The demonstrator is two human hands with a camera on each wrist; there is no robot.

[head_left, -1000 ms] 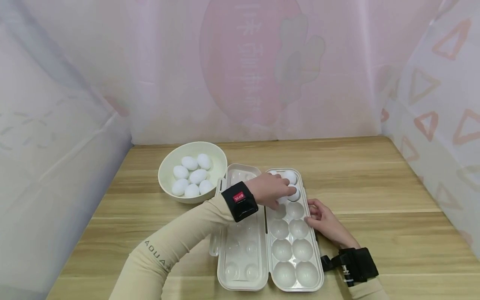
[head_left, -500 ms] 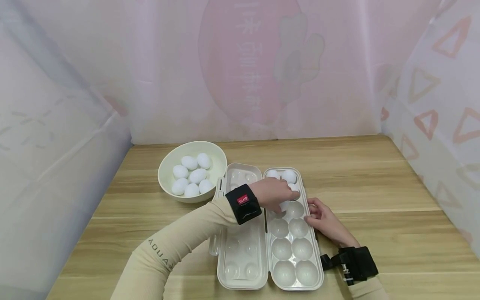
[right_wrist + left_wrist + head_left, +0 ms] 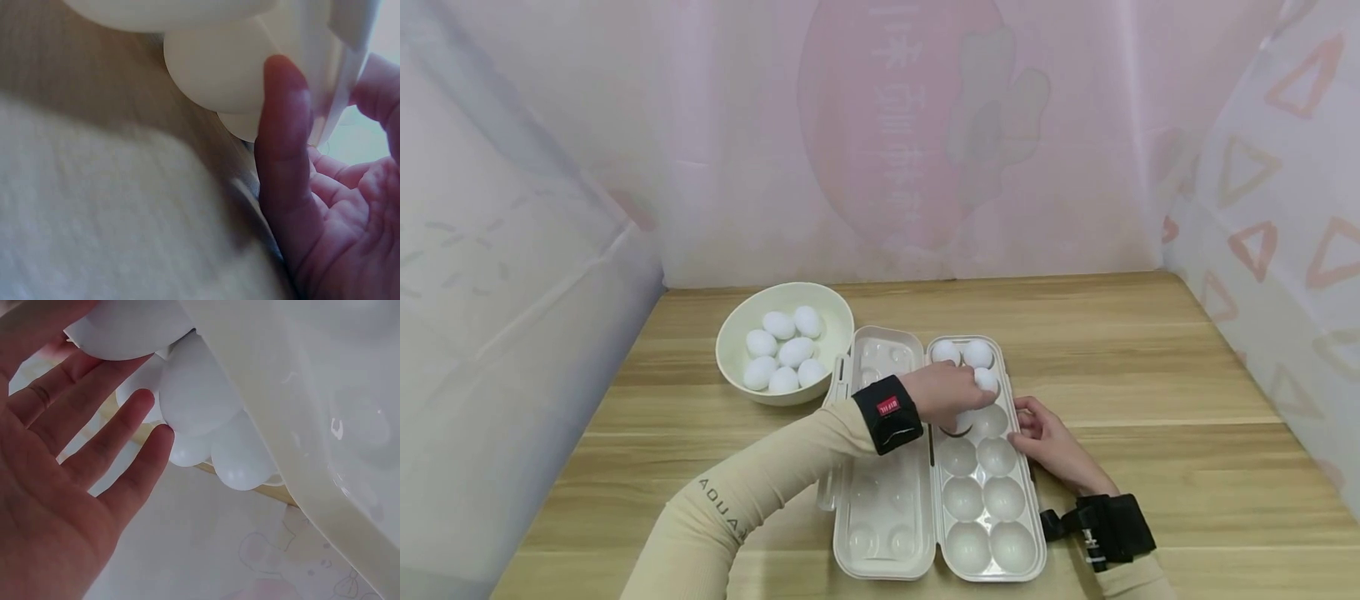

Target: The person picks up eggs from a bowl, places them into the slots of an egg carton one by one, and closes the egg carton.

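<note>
egg tray [image 3: 992,533] sits open on the tabletop [image 3: 1150,375], lid half [image 3: 880,533] folded out to its left, cup half on the right. three eggs are visible in the far cups: two in the far row [image 3: 977,353] and one in the second row right cup [image 3: 986,380].

change over the last second: the left hand [image 3: 951,393] has been drawn back toward the near side, from over the second row to over the third. the far-row left egg, previously covered by the hand, is now exposed. a white egg [image 3: 961,419] is partly seen under the left fingers near the third row left cup; in the wrist view the fingers [image 3: 134,431] are nearly straight and lie against white rounded surfaces, so whether the egg is gripped or already released cannot be told. reading: tray filling is in progress, with the near cups not filled.

right hand [image 3: 1048,442] is rested against the tray's right rim, fingers [image 3: 284,156] laid fairly straight on the plastic wall, nothing grasped; position is unchanged.

around: a cream bowl [image 3: 737,367] with seven eggs [image 3: 795,352] stands just left of the lid half, touching or nearly so. the left forearm is laid across the lid half, between bowl and cups. pink curtain behind.
</note>
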